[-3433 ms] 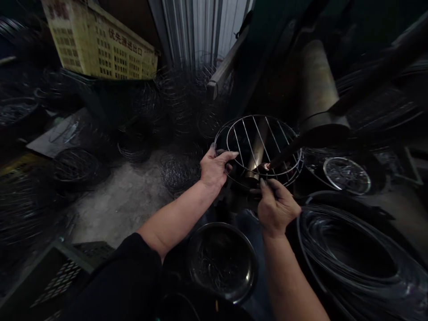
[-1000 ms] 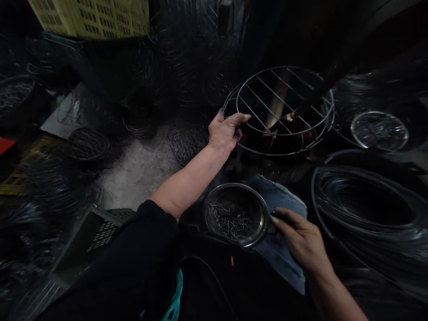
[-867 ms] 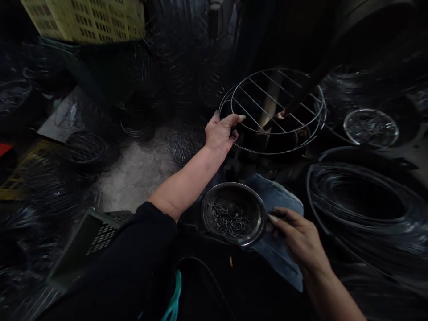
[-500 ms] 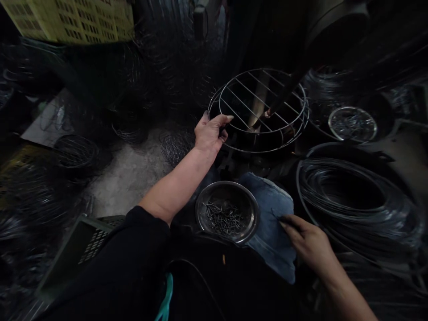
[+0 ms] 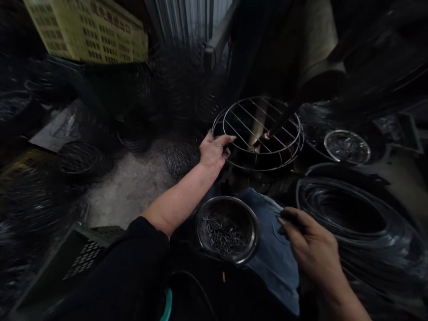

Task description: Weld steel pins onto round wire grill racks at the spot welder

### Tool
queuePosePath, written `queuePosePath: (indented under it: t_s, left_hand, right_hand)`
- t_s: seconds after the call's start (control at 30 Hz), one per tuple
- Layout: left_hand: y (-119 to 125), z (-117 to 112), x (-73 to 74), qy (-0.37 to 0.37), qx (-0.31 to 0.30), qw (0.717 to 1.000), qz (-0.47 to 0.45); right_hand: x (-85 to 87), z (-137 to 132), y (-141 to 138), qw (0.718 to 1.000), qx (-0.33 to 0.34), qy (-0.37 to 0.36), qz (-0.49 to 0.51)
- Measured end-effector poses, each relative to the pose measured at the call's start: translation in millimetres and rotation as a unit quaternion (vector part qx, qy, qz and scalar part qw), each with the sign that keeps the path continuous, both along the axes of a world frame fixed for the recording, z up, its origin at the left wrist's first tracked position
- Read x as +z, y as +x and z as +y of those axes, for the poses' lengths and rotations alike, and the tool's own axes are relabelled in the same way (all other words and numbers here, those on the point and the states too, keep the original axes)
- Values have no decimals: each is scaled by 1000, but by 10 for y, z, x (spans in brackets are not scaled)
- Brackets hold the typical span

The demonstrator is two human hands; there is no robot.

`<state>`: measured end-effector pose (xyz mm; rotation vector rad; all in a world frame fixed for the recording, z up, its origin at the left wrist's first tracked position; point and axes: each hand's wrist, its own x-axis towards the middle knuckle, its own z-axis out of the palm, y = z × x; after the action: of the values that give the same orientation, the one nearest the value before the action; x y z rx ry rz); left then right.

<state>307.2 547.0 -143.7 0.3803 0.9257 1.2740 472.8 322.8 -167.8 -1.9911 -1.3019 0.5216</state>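
My left hand (image 5: 213, 151) grips the near left rim of a round wire rack (image 5: 264, 152), with the thumb lying over the top. Two rings and several parallel cross bars make up the rack. Beneath a dark rod with a copper-coloured tip (image 5: 266, 135), its bars lie over a pale flat bar. My right hand (image 5: 310, 243) is closed in a pinch above the blue cloth (image 5: 272, 263); a thin, short wire piece (image 5: 276, 229) seems to curve from its fingertips, dim and blurred. Between my arms, a steel bowl (image 5: 256, 229) holds many short bent wire pieces (image 5: 224, 236).
Right of me lies a large coil of wire (image 5: 337, 223) in a dark tub. Behind it is a round shiny dish (image 5: 347, 147) of small metal parts. A yellow crate (image 5: 110, 33) stands far left, a green crate (image 5: 78, 263) near left. Wire goods crowd the floor.
The view has tilted up, so everything sits lower in the picture. My right hand has come up and inward over the blue cloth, still pinched. My left hand keeps hold of the rack.
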Motion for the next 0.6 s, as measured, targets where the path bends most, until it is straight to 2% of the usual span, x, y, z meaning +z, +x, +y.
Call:
queuePosePath:
  t_s: [0.13,0.23,0.4,0.53,0.6]
  left_hand:
    - [-11,-23,56,10,17,1000,-9]
    - [-35,-6,94,33,21,999,-14]
    - [-30,39,113,27,34,999,-5]
    - [-8,37,119,37,26,999,12]
    - [-5,40,117,41,22,999,13]
  right_hand:
    - [267,513,-27,992,67,79,-77]
    - [365,793,-63,988,55,116,-80]
    - [319,1128,-129,991,-34,124,19]
    - [206,1329,-184,989,-59,132,42]
    - [154,1383,-224,983,-77,145,87]
